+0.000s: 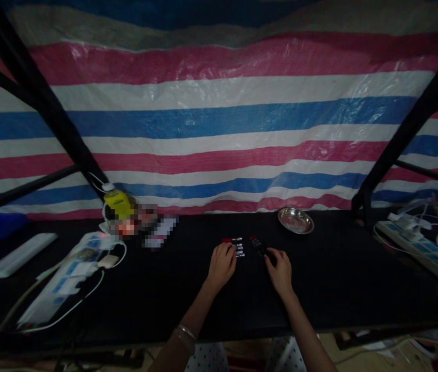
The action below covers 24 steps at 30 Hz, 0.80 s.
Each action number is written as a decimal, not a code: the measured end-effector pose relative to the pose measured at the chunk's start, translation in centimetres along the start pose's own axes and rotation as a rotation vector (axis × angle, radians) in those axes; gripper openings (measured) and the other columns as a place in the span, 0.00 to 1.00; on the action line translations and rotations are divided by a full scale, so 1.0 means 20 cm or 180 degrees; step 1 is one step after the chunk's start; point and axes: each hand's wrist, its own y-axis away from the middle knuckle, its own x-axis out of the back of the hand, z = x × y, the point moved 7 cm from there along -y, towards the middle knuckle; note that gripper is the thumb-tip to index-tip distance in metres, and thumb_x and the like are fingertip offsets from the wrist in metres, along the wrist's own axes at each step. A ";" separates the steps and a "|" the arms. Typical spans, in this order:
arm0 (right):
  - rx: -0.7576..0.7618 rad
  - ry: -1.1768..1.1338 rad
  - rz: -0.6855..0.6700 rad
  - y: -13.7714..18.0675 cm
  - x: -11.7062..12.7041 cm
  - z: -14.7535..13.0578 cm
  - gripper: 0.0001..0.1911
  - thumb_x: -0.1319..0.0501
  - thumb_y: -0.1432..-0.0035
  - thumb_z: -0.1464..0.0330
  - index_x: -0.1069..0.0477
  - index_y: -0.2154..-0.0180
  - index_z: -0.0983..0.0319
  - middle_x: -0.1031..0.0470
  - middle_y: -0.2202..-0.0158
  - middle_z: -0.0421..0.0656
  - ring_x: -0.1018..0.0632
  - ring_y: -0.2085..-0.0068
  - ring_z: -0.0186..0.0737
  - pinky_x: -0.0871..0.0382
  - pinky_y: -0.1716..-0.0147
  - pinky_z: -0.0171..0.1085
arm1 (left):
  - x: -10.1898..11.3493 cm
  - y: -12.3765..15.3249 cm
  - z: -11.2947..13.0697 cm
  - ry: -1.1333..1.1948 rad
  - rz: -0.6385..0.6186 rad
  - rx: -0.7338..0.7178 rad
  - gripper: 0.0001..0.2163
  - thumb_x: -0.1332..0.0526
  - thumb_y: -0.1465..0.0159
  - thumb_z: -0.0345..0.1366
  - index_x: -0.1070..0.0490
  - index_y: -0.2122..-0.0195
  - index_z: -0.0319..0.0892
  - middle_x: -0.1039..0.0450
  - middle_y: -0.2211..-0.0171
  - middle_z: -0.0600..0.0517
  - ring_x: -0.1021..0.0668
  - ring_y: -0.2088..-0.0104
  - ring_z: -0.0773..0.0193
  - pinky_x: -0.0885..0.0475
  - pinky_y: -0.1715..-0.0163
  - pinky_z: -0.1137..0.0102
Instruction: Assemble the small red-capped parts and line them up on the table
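Both my hands rest on a black table (188,289). My left hand (222,264) is curled, its fingertips touching a row of small pen-like sticks with red and silver ends (236,246). My right hand (280,268) is closed round a dark stick with a red tip (258,245), which points away to the upper left. The two hands lie close together, a little apart. A thin bangle circles my left wrist.
A shiny metal dish (295,220) sits behind my right hand. Power strips with white cables lie at left (67,274) and far right (420,248). A yellow object (118,202) stands at back left. Black frame bars slant on both sides before a striped tarpaulin.
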 end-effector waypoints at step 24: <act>0.0589 0.0096 -0.0383 0.00 -0.07 -0.03 0.15 0.47 0.44 0.68 0.23 0.61 0.59 0.30 0.64 0.48 0.26 0.61 0.43 0.33 0.60 0.39 | -0.24 0.02 0.32 0.1037 -0.0707 -0.0212 0.20 0.54 0.38 0.22 0.35 0.48 0.40 0.30 0.51 0.47 0.30 0.50 0.62 0.35 0.47 0.63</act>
